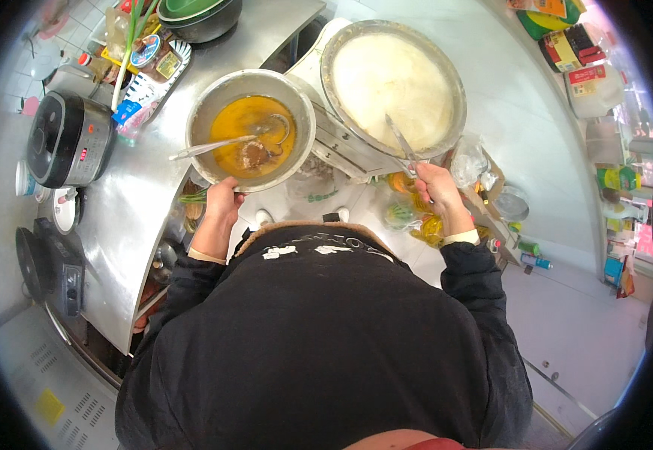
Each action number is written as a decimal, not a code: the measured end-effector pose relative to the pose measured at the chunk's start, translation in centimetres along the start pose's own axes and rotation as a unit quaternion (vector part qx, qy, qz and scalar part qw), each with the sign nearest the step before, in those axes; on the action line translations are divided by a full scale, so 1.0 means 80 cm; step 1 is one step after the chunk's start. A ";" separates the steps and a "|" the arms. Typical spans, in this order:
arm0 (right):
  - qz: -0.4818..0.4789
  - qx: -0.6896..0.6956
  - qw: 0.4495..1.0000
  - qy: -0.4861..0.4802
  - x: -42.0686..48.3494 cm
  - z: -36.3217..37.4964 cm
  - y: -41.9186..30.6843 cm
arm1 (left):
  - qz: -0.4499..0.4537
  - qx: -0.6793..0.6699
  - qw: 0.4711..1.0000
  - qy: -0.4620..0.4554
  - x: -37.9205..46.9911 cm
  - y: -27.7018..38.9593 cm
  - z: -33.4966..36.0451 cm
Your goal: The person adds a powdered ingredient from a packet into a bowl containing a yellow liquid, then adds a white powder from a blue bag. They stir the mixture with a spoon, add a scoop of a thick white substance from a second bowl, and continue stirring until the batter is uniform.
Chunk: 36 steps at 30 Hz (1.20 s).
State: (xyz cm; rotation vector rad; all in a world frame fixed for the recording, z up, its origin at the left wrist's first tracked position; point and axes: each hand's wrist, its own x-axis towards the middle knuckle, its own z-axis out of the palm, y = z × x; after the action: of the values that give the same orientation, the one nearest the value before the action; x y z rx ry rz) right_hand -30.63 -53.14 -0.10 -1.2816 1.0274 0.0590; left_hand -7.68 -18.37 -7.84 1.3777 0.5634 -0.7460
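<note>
My left hand (223, 203) grips the near rim of a metal bowl (198, 121), thumb on top. Amber, oily liquid (231, 121) fills the lower part of the bowl, with a darker brown patch near its bottom. A metal ladle (214, 147) leans in it, its handle over the left rim. In my right hand (440, 188) is a thin metal utensil (401, 136); I cannot tell whether it is tongs or a blade. It reaches over the near rim of a large round pan (461, 101), its tip at the pale dough or batter (391, 79) inside.
A steel worktop (129, 197) on the left bears a rice cooker (70, 138), a tray with jars (160, 79) and stacked bowls (200, 25). Below the pan, bags and yellow bottles (430, 230) stand on the floor. Packaged goods (593, 87) line the right side.
</note>
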 end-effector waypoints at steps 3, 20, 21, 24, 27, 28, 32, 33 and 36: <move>0.025 0.092 0.995 -0.018 -0.002 0.010 0.008 | 0.000 0.006 1.000 -0.006 0.000 -0.002 0.009; -0.064 0.059 0.996 0.018 -0.013 0.034 0.044 | 0.012 0.009 1.000 -0.027 0.003 -0.002 0.040; -0.066 0.060 0.996 0.019 -0.015 0.034 0.044 | 0.012 0.013 0.999 -0.029 0.002 -0.001 0.041; -0.073 0.057 0.995 0.029 -0.020 0.035 0.042 | 0.011 0.016 0.999 -0.028 -0.002 0.003 0.046; -0.085 0.031 0.995 0.047 -0.020 0.035 0.045 | 0.011 0.009 1.000 -0.023 -0.001 0.005 0.047; -0.093 0.010 0.994 0.050 -0.022 0.034 0.045 | 0.013 0.014 0.999 -0.026 0.000 0.005 0.047; -0.093 0.018 0.994 0.047 -0.045 0.040 0.027 | 0.014 0.022 0.999 -0.030 -0.007 0.012 0.051; -0.097 0.015 0.994 0.046 -0.049 0.038 0.024 | 0.015 0.022 0.999 -0.032 -0.006 0.012 0.053; -0.107 0.015 0.993 0.037 -0.064 0.037 0.008 | 0.014 0.024 0.999 -0.032 -0.004 0.011 0.051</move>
State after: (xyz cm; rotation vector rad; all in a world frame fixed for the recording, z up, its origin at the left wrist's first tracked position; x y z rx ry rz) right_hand -32.17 -48.08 2.55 -1.3683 0.9450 -0.1685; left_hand -7.50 -22.30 -6.49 1.3989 0.4779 -0.7822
